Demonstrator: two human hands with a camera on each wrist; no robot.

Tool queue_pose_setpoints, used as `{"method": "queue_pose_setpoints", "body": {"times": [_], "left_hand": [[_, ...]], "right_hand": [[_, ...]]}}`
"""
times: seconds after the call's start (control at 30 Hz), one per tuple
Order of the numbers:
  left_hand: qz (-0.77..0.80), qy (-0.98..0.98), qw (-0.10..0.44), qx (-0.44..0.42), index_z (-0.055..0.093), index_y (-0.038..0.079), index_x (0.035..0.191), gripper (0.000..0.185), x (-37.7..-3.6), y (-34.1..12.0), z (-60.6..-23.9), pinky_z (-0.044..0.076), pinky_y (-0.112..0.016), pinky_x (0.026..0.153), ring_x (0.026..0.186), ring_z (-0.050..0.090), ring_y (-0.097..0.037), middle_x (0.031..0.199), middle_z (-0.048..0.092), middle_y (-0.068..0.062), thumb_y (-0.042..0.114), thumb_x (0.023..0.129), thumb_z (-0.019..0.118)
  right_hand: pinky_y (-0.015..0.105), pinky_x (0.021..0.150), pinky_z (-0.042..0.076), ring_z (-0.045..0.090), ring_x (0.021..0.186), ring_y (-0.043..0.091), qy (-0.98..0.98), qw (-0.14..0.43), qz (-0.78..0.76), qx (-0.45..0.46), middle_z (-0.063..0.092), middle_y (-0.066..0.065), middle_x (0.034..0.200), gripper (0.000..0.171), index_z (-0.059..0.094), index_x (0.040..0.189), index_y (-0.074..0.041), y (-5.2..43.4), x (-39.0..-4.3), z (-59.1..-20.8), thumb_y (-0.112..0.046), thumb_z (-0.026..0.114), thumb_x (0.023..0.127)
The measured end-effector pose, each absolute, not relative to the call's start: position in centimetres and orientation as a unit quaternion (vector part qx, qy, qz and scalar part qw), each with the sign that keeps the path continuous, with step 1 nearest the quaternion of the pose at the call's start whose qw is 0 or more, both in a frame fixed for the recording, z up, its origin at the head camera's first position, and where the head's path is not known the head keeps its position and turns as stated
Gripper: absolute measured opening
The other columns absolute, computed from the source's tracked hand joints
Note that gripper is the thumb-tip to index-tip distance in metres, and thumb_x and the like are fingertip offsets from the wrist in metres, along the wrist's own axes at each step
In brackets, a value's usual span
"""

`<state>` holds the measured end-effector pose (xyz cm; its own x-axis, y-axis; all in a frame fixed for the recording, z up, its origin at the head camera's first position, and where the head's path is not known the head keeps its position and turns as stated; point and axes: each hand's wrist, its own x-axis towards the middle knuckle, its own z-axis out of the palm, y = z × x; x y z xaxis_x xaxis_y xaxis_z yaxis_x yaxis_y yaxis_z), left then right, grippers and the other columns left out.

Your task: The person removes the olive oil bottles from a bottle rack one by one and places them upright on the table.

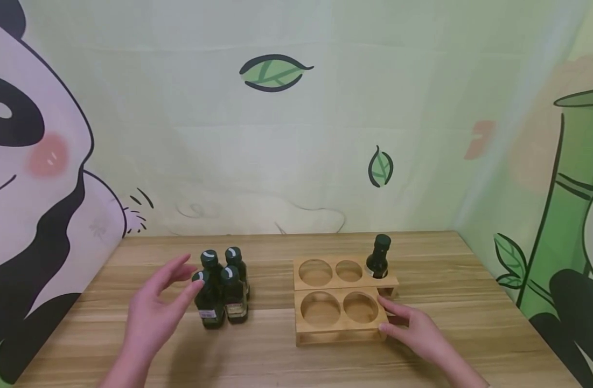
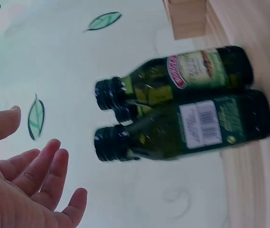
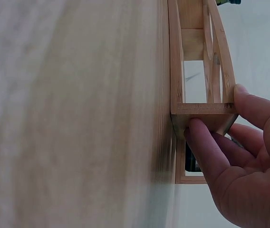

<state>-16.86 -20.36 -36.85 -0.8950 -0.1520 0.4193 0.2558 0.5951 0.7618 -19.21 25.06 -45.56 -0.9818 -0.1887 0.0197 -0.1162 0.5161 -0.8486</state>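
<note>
Several dark green bottles [image 1: 222,291] with black caps stand clustered on the wooden table [image 1: 277,355], left of centre. My left hand [image 1: 189,275] hovers just left of them, fingers spread and holding nothing. In the left wrist view the open left hand [image 2: 49,156] is a short way from the bottles [image 2: 187,126]. A two-tier wooden rack [image 1: 337,302] with round holes stands right of centre. One bottle [image 1: 378,258] sits in its back right hole. My right hand [image 1: 385,317] grips the right end of the rack's front tier. In the right wrist view, thumb and finger of that hand [image 3: 218,109] pinch the rack's end [image 3: 201,109].
A cartoon backdrop with a panda and leaves [image 1: 274,73] hangs right behind the table's far edge. Bamboo artwork [image 1: 567,215] lines the right side. The rack's other holes [image 1: 320,308] hold nothing.
</note>
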Motion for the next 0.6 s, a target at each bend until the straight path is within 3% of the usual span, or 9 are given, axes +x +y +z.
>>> {"method": "queue_pose_setpoints", "body": {"times": [0.13, 0.27, 0.6], "left_hand": [[-0.435, -0.863, 0.248, -0.058, 0.059, 0.013, 0.137, 0.053, -16.6, -19.3, -36.1, 0.042, -0.033, 0.100, 0.106, 0.062, -0.011, 0.116, 0.071, -0.001, 0.022, 0.088, 0.078], [-0.437, -0.854, 0.265, -0.101, 0.061, 0.013, 0.135, 0.051, -16.6, -18.2, -36.0, 0.038, -0.014, 0.094, 0.103, 0.064, -0.010, 0.111, 0.072, 0.000, 0.014, 0.086, 0.079], [-0.454, -0.838, 0.253, -0.166, 0.062, 0.013, 0.131, 0.054, -17.3, -14.9, -37.6, 0.037, -0.013, 0.096, 0.103, 0.064, -0.014, 0.108, 0.072, 0.001, 0.008, 0.081, 0.082]], "right_hand": [[0.028, 0.078, 0.057, 0.066, 0.106, 0.032, 0.870, 0.038, -0.486, -0.078, 0.046, 0.029, 0.143, 0.060, 0.054, 0.139, 0.002, 24.9, -19.1, -45.5, -0.016, 0.078, 0.086], [0.029, 0.079, 0.057, 0.065, 0.107, 0.033, 0.871, 0.037, -0.485, -0.072, 0.046, 0.028, 0.143, 0.060, 0.054, 0.139, 0.001, 24.9, -19.1, -45.4, -0.016, 0.078, 0.086], [0.029, 0.078, 0.057, 0.065, 0.107, 0.032, 0.873, 0.034, -0.482, -0.068, 0.047, 0.027, 0.143, 0.059, 0.055, 0.139, -0.001, 24.9, -19.1, -45.5, -0.016, 0.078, 0.086]]}}
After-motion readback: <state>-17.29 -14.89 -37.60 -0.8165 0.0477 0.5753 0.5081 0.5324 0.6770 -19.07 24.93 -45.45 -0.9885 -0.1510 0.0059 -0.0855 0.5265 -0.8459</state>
